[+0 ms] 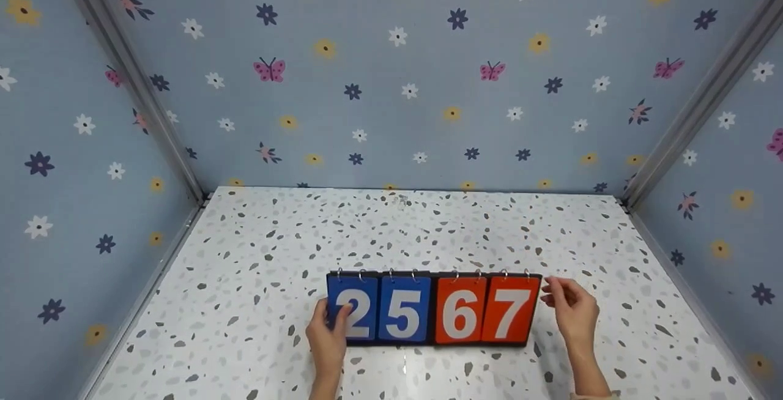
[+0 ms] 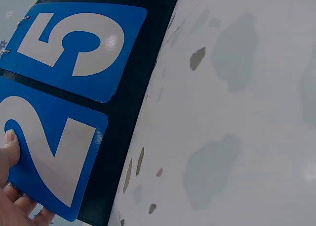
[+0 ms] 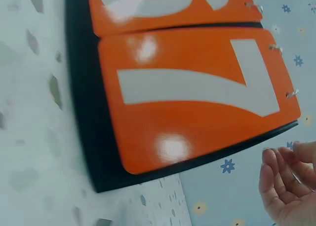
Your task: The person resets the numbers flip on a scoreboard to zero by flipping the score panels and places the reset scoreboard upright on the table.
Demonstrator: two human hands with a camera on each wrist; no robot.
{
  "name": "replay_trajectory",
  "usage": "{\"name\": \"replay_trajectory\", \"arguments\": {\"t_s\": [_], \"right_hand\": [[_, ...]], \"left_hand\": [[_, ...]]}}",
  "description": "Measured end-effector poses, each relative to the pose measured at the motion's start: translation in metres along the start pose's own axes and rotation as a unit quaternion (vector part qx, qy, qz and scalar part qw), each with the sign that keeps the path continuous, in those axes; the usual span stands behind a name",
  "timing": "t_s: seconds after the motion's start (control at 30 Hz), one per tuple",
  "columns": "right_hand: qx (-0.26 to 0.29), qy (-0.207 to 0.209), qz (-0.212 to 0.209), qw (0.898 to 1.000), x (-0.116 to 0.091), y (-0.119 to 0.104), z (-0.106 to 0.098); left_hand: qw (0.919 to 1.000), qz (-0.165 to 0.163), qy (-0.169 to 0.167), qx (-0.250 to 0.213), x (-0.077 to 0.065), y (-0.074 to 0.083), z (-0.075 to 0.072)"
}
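Note:
A flip scoreboard (image 1: 433, 342) with a black backing stands tilted on the table, its number cards hung on metal rings along the top. Two blue cards read 2 (image 2: 54, 157) and 5 (image 1: 404, 309); two red-orange ones show 6 (image 1: 460, 309) and 7 (image 3: 197, 95). My left hand (image 1: 327, 342) grips the board's left end, thumb on the front of the 2 card and fingers behind. Just off the upper right corner is my right hand (image 1: 576, 314), its fingers loosely bent, apart from the board. I see nothing held in it.
White speckled tabletop (image 1: 306, 229) lies beneath the board. Blue panels with flowers and butterflies rise at the back (image 1: 391, 70), left (image 1: 67, 204) and right (image 1: 734, 222), joined by grey metal corner posts (image 1: 131, 76).

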State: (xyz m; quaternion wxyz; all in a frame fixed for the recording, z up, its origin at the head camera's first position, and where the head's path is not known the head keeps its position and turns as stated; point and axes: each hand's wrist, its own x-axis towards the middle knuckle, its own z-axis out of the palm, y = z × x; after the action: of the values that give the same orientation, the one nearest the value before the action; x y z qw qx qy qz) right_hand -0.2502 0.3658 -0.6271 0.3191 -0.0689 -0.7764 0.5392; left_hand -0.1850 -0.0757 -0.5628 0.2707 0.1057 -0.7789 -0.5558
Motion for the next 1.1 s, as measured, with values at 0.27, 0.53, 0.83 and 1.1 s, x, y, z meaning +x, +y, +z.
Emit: {"name": "replay_trajectory", "arguments": {"t_s": [0.27, 0.53, 0.83, 1.1], "right_hand": [[-0.085, 0.031, 0.009, 0.996, -0.049, -0.024, 0.004], [-0.096, 0.024, 0.035, 0.994, -0.074, -0.036, 0.015], [-0.1, 0.025, 0.054, 0.993, -0.074, -0.035, 0.023], [-0.118, 0.027, 0.106, 0.987, -0.068, -0.038, 0.023]], "left_hand": [[0.9999, -0.002, 0.001, -0.013, -0.001, 0.001, 0.0], [0.9999, 0.006, 0.002, -0.01, -0.001, 0.002, 0.0], [1.0, 0.007, 0.006, -0.001, -0.001, 0.0, 0.0], [0.9999, 0.006, 0.005, -0.011, -0.001, -0.001, 0.0]]}}
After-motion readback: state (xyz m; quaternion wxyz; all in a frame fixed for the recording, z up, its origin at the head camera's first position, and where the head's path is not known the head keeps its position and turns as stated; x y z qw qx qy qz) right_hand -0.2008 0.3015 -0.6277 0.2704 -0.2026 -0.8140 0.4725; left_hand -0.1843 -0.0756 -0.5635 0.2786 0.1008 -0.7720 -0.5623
